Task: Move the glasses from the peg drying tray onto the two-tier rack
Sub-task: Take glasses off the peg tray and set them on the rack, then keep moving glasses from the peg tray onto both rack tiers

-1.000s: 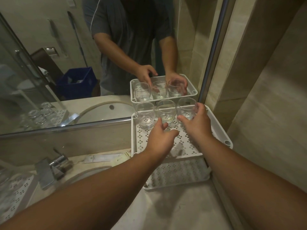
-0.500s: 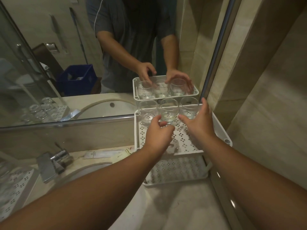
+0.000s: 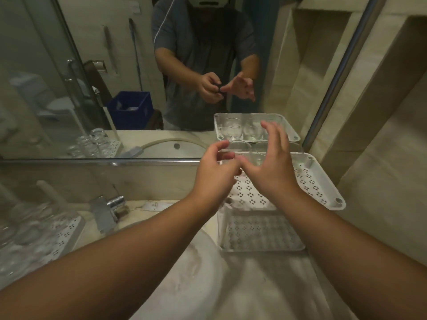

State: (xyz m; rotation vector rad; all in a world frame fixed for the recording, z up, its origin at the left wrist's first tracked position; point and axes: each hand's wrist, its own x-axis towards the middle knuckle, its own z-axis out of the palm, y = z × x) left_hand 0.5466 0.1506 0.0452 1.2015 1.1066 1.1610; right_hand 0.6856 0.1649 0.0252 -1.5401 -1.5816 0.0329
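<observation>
The white two-tier rack [image 3: 323, 181] stands against the mirror at the counter's right end. A row of clear glasses [image 3: 241, 146] stands at the back of its top tier, mostly hidden behind my hands. The lower tier [image 3: 261, 232] shows no glasses. My left hand [image 3: 213, 176] hovers above the top tier with fingers loosely curled and holds nothing that I can see. My right hand [image 3: 270, 167] is beside it with fingers spread, its thumb close to my left hand. The peg drying tray [image 3: 67, 236] at the lower left holds several blurred glasses [image 3: 30, 236].
A chrome faucet [image 3: 106, 211] and the white sink basin [image 3: 184, 273] lie between the tray and the rack. A small card [image 3: 154, 205] lies behind the basin. The mirror rises behind the counter and a tiled wall [image 3: 381, 158] closes the right side.
Both hands have let go of the glasses on the top tier and lifted up and back, coming close together. The view has pulled back from the rack.
</observation>
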